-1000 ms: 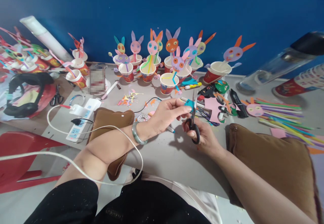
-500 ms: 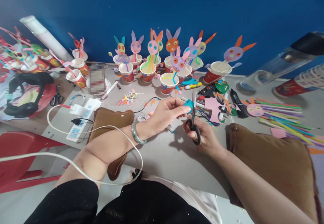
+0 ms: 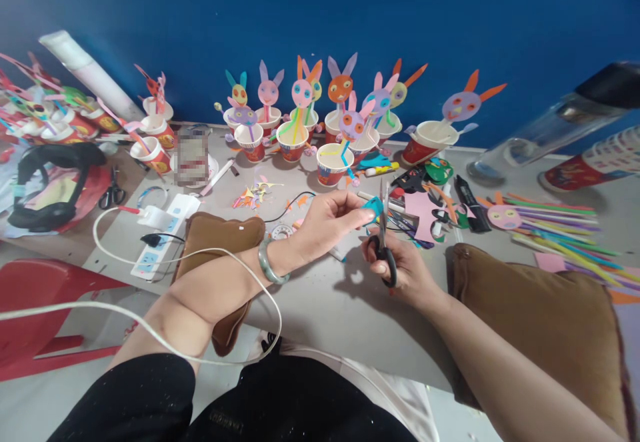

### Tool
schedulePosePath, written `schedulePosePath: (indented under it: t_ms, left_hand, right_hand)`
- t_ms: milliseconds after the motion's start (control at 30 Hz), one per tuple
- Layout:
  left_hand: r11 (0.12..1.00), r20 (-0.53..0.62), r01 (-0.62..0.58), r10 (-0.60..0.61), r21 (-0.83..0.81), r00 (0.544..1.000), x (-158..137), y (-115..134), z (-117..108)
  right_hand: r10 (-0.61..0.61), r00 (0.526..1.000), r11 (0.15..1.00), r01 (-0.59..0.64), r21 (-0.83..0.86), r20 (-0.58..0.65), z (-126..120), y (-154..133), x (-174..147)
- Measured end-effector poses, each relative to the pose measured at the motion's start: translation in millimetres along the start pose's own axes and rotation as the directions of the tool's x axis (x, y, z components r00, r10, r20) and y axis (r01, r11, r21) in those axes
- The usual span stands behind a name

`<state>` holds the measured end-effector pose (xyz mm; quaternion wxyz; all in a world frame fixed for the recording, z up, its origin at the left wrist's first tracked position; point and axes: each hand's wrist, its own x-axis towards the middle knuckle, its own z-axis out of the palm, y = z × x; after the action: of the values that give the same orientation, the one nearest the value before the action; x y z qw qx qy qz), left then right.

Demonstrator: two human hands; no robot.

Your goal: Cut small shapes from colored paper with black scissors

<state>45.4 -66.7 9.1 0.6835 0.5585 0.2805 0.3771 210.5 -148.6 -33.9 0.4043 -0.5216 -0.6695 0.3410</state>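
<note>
Between the thumb and fingers of my left hand [image 3: 334, 221] is a small blue piece of paper [image 3: 372, 210], held over the middle of the table. My right hand [image 3: 403, 261] grips black-handled scissors [image 3: 384, 242], its fingers through the loops. The blades point up and stand beside the right edge of the blue paper; whether they touch it I cannot tell. Below and behind the hands lie paper scraps and pens. A pink paper sheet with cut-outs [image 3: 419, 212] is just right of the blades.
Paper cups with rabbit-faced paper figures [image 3: 293, 141] line the blue wall. To the left are a power strip [image 3: 167, 234] and a white cable [image 3: 220, 250]. Brown cushions [image 3: 540, 322] flank my arms. Coloured sticks [image 3: 560, 229] and a clear bottle [image 3: 540, 125] are at right.
The blue paper has turned slightly in my left fingers, and the scissor blades sit a touch further right of it. Everything else looks the same.
</note>
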Motion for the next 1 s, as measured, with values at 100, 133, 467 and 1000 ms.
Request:
schedulePosePath:
  t_ms: [100,133,467,1000]
  left_hand:
    - [1.0,0.007,-0.022,0.022,-0.004,1.0,1.1,-2.6,-0.7]
    - [1.0,0.007,-0.026,0.026,-0.004,1.0,1.3,-3.3,-1.0]
    - [0.999,-0.006,-0.04,0.04,0.009,0.999,1.9,-4.7,-2.4]
    - [1.0,-0.014,-0.014,0.015,0.008,1.0,0.3,2.8,-2.8]
  right_hand:
    - [-0.007,1.0,1.0,0.007,-0.001,-0.006,-0.2,-0.7,0.8]
    - [-0.005,1.0,1.0,0.005,-0.002,-0.006,-0.2,-0.7,1.0]
    - [-0.009,1.0,1.0,0.009,0.005,-0.002,-1.7,1.3,0.7]
    - [-0.031,0.999,1.0,0.031,-0.005,0.024,-3.0,4.3,0.3]
